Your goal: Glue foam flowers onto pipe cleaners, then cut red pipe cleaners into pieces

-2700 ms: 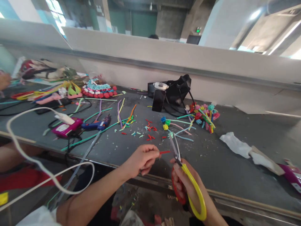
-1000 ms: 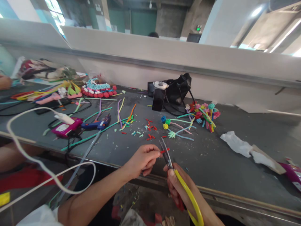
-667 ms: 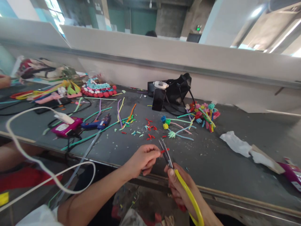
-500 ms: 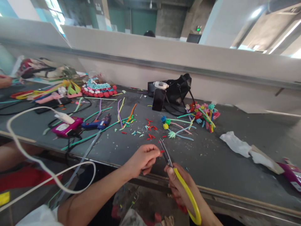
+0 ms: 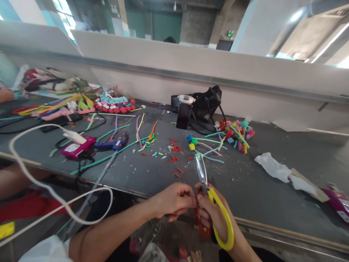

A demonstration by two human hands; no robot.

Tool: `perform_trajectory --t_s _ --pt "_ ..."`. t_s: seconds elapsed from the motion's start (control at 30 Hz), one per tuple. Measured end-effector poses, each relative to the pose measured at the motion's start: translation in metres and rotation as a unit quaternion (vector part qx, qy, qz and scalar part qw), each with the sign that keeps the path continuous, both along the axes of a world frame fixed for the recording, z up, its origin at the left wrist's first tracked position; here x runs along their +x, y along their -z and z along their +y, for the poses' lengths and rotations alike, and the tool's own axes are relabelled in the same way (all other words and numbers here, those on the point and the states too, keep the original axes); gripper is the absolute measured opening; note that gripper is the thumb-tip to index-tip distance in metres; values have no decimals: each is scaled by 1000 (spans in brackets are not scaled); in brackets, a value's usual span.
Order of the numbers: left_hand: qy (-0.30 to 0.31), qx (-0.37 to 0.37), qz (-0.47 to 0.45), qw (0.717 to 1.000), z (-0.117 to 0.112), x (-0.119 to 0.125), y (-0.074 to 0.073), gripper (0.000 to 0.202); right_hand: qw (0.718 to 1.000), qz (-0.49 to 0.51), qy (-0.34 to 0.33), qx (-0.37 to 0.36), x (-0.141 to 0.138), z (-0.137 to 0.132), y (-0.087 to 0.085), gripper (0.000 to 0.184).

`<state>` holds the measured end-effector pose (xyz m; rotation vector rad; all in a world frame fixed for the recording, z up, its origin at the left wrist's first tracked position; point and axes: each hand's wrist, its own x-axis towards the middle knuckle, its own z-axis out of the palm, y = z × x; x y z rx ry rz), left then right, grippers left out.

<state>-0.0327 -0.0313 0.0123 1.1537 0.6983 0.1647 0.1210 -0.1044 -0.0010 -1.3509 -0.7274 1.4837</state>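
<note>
The scissors (image 5: 202, 175) are in my right hand (image 5: 215, 211); one handle loop is yellow, the other red. Their blades point away from me, tips over a pale green pipe-cleaner flower (image 5: 199, 155). My left hand (image 5: 174, 200) is closed at the table's front edge, its fingertips close against my right fingers. Whatever those fingertips pinch is hidden. Short red cut pieces (image 5: 179, 170) of pipe cleaner lie just beyond my left hand, with more red bits (image 5: 176, 148) farther back. Blue, green and yellow flowers (image 5: 192, 146) on stems lie beside them.
A blue glue gun (image 5: 113, 144) and a magenta box (image 5: 77, 147) with a white cable lie left, among loose pipe cleaners (image 5: 138, 131). A phone (image 5: 184, 116) leans by a black bag (image 5: 207, 103). Bundled flowers (image 5: 240, 134) and white tissue (image 5: 272, 166) are right. Another person's hand (image 5: 5, 94) shows far left.
Both hands have drawn closer together and my left hand has come nearer to me. The scissors have turned more upright, with blades closer together. Two more red pieces now lie on the table.
</note>
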Motion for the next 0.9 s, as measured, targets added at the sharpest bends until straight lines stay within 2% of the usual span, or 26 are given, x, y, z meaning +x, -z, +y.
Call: perform_trajectory --t_s 0.13,0.23,0.37,0.5,0.9 --pt "1 0 -11 1000 4 -4 -1 32 999 -21 23 12 4 0 1 53" --pt "-42 -3 -30 999 12 -9 -4 25 999 -14 30 15 6 0 0 51" --pt "-148 -2 -79 986 21 -12 -8 22 998 -56 -24 1 6 -4 -3 51" --pt "-195 4 -104 975 24 -11 -8 20 992 -90 -90 2 1 -10 -5 59" --pt "-167 -10 -88 982 20 -9 -6 19 990 -94 -108 19 -7 -11 -5 59"
